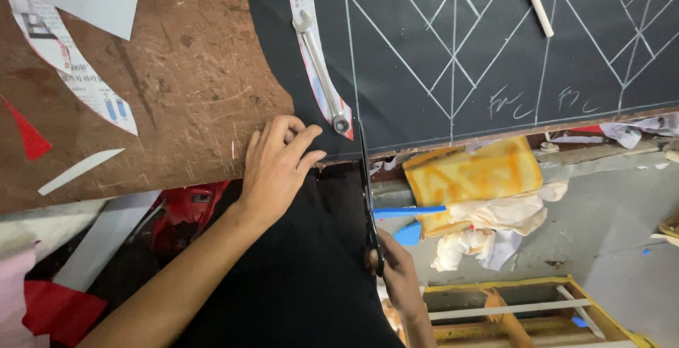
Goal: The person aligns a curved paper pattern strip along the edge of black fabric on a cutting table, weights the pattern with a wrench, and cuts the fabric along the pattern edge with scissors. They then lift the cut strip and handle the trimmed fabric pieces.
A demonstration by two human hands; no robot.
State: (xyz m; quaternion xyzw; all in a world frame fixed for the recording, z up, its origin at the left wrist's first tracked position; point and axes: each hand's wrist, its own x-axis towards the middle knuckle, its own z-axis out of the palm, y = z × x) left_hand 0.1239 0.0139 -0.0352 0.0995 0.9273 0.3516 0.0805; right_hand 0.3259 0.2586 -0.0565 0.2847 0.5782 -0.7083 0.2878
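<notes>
- left hand: fingers loosely spread, flat on black fabric at the table edge, gripping nothing
- right hand: closed round scissors handles, blades at the fabric edge
- spanner lying on paper pattern strip, beside the blades
- chalk on the fabric, well apart

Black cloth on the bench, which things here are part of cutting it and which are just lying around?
In use: left hand, right hand, scissors, black cloth, paper pattern, spanner.
Lying about: chalk, paper scraps, yellow bundle.
</notes>
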